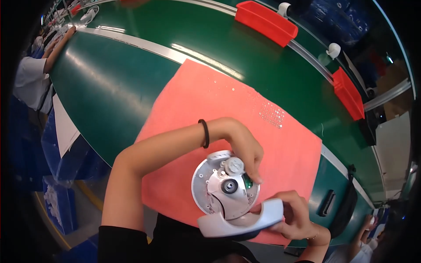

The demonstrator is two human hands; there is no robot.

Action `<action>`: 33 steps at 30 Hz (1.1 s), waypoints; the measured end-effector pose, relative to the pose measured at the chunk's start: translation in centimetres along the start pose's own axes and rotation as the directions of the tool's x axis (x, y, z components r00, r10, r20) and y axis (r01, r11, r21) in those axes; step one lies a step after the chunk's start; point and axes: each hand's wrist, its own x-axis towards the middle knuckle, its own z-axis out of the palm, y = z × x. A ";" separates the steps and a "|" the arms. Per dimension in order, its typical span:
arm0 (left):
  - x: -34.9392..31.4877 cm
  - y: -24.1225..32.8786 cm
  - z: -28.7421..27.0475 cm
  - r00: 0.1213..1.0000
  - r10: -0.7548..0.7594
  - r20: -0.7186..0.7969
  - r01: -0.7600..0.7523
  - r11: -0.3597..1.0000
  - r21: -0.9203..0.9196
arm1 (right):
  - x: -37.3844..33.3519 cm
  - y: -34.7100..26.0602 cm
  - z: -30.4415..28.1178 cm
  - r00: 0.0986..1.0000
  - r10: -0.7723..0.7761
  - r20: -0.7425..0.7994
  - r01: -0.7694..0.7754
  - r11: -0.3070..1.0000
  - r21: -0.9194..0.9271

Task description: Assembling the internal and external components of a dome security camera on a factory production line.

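Observation:
A round silver-grey camera unit (210, 186) with a black lens in its middle sits near the mat's front edge. My left hand (245, 147) reaches over its far side, fingers closed round the rim beside a small green circuit board (248, 181). A silver knob-like part (234, 165) stands up next to my fingers. In my right hand (298, 215) is a curved, pale C-shaped cover (241, 225), gripped by its right end. This cover overlaps the near edge of the camera unit; whether they touch, I cannot tell.
Beneath lies a pink foam mat (184, 101) with rows of small shiny pieces (272, 115) on it. Red bins (267, 22) line the far side of the green bench (109, 74). A black object (326, 203) lies at the right. Another person (35, 79) works at the far left.

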 end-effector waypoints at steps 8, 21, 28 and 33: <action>-6.0 2.0 11.0 0.186 -0.309 -0.933 -0.084 0.941 -0.328 | 1.2 -0.4 -0.7 0.914 0.405 -0.020 -0.374 0.862 0.342; -4.0 4.6 21.2 0.197 -0.073 -0.978 0.038 0.997 -0.067 | 2.3 -0.2 -1.5 0.974 0.137 0.179 -0.169 0.969 0.181; -6.0 3.5 19.9 0.044 -0.212 -0.976 -0.225 0.950 -0.217 | 3.4 -1.0 -0.9 0.852 0.515 0.093 -0.505 0.762 0.406; -7.0 6.2 17.5 0.107 -0.176 -0.978 0.122 0.979 -0.163 | 4.4 -1.2 -0.5 0.842 0.535 0.067 -0.516 0.764 0.388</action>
